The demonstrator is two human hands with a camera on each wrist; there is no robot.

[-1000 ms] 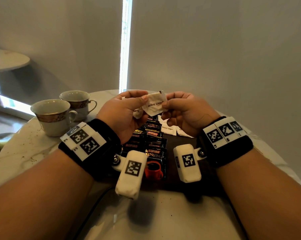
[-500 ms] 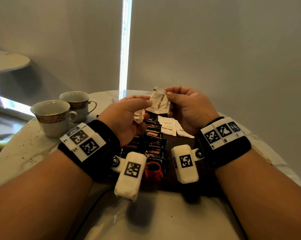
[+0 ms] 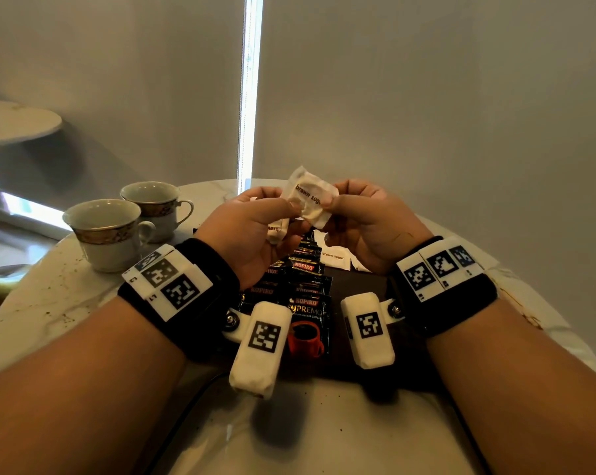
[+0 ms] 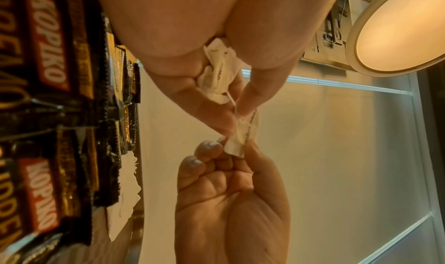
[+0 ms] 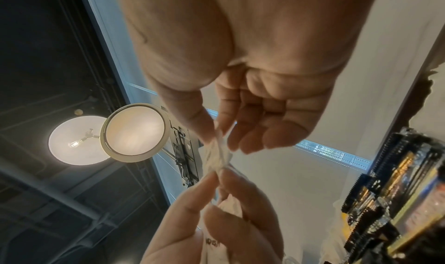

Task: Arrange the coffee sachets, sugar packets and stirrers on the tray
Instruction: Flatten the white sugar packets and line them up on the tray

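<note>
Round marble table (image 3: pixel 39 303) bearing two cups (image 3: pixel 109 231); grey blinds (image 3: pixel 427 97) behind

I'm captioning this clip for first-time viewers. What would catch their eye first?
First, the white brown sugar packet held up at the centre, pinched between the left hand and right hand. Below them, a row of black coffee sachets lies on the dark tray. Two gold-banded cups stand on the left.
</note>
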